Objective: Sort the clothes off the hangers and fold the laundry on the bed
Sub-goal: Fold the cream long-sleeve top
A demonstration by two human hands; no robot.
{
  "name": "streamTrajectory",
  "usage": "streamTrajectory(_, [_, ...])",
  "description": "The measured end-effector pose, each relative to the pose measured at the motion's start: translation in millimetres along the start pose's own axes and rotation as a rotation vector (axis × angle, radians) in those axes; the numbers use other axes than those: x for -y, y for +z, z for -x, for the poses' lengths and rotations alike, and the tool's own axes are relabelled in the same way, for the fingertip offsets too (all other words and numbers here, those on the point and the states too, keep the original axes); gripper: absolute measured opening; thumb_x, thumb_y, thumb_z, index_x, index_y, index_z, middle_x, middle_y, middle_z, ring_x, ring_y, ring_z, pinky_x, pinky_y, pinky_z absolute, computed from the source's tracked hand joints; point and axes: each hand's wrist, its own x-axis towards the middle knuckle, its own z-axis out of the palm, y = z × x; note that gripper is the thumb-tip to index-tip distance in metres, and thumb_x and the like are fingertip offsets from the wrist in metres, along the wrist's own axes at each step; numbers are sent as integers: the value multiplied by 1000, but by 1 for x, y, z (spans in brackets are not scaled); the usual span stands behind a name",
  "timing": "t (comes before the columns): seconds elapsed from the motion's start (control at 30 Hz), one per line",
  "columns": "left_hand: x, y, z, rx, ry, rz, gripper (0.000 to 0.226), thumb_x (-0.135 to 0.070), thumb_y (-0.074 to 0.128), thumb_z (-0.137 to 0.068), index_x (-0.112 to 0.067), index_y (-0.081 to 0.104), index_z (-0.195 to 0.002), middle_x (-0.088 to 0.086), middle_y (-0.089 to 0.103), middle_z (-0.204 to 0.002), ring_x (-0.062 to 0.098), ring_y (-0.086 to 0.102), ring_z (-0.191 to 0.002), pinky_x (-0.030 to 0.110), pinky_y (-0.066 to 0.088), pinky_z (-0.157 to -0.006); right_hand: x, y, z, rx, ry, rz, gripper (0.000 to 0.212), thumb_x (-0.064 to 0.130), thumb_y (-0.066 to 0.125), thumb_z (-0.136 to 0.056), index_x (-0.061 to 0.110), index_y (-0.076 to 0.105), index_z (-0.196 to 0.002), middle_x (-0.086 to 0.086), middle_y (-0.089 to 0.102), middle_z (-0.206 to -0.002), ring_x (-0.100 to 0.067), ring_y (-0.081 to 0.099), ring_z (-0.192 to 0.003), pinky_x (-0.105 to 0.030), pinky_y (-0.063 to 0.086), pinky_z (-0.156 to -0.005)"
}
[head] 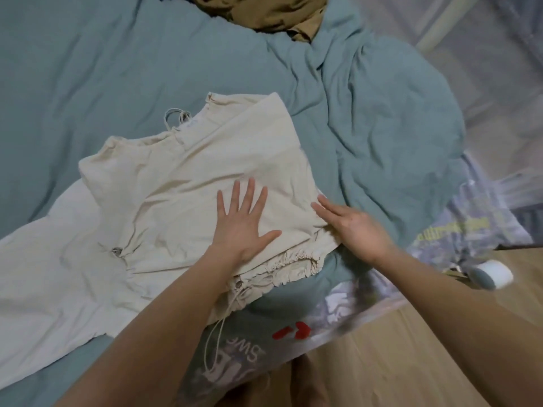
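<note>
While one cream garment [188, 183] covers the bed [88, 69], two flat, released hands, left hand [244, 221] and right hand [355, 227], press it.

Bare sheet [88, 69] upper left, brown garment [273, 13] top edge

I'm in a bedroom at home: a bed [88, 69] under a rumpled blue-green sheet fills most of the frame, my cream garment [182, 177] spread in the middle, brown clothing [270, 13] heaped at the top, and wood flooring [382, 362] at lower right.
</note>
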Motion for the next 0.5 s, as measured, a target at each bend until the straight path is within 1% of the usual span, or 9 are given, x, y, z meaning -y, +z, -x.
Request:
streamTrajectory(0.1, [13, 13, 6, 158, -77, -46, 90, -79, 18, -85, -30, -25, -149, 0, -36, -153, 30, -30, -142, 60, -15, -113, -8, 1, 5, 155, 68, 101, 63, 5, 34, -98, 26, 14, -153, 4, 3, -161, -16, 33, -140, -25, 32, -104])
streamTrajectory(0.17, [19, 14, 9, 191, -96, -38, 91, -78, 20, -86, -30, -25, -148, -1, -37, -152, 30, -30, -142, 61, -14, -112, -11, 4, 6, 195, 97, 73, 60, 8, 31, -99, 24, 11, -154, 3, 1, -161, -16, 24, -144, -22, 20, -110])
streamTrajectory(0.2, [20, 12, 9, 194, -95, -38, 91, -78, 20, -86, -29, -25, -148, 0, -36, -152, 30, -29, -142, 62, -14, -112, -13, 7, 6, 183, 89, 61, 58, 10, 29, -98, 20, 13, -153, -2, 4, -161, -19, 19, -146, -21, 10, -113])
streamTrajectory(0.23, [21, 8, 8, 186, -86, -42, 90, -78, 19, -86, -28, -23, -149, 1, -34, -154, 31, -27, -143, 62, -14, -112, -15, 9, 5, 120, 58, 58, 57, 14, 27, -96, 13, 18, -152, -8, 11, -160, -23, 20, -146, -22, 2, -114])
streamTrajectory(0.3, [19, 1, 6, 100, -57, -20, 88, -76, 15, -87, -25, -18, -151, 3, -27, -157, 30, -23, -145, 60, -14, -113, -14, 5, 3, -19, -22, 43, 62, 23, 25, -89, 4, 31, -147, -15, 27, -154, -29, 27, -143, -30, 5, -117])
streamTrajectory(0.33, [18, -1, 5, 36, -36, -2, 87, -75, 14, -88, -24, -17, -152, 3, -26, -158, 29, -23, -145, 59, -13, -114, -9, 2, 1, -59, -66, 54, 62, 26, 25, -90, 4, 32, -148, -14, 27, -154, -27, 26, -143, -33, 9, -118])
streamTrajectory(0.4, [14, -2, 5, -47, 13, 12, 87, -75, 12, -88, -24, -18, -152, 4, -29, -157, 27, -27, -144, 57, -13, -115, 2, 3, -4, -46, -155, 76, 60, 38, 19, -98, 12, 21, -152, -5, 14, -159, -19, 11, -148, -33, 6, -120])
streamTrajectory(0.47, [13, 6, 9, -33, 24, -14, 88, -77, 8, -86, -25, -21, -151, 4, -34, -155, 26, -31, -142, 57, -13, -115, 3, 12, -5, 81, -135, 90, 66, 54, 4, -97, 21, 3, -154, 3, -5, -159, -13, -5, -148, -29, -4, -119])
streamTrajectory(0.5, [15, 12, 12, -4, 6, -26, 88, -78, 6, -85, -25, -23, -150, 4, -35, -154, 26, -32, -141, 57, -14, -115, -5, 19, -4, 170, -82, 115, 68, 58, 0, -95, 23, -3, -153, 5, -10, -158, -11, -8, -148, -28, -7, -119])
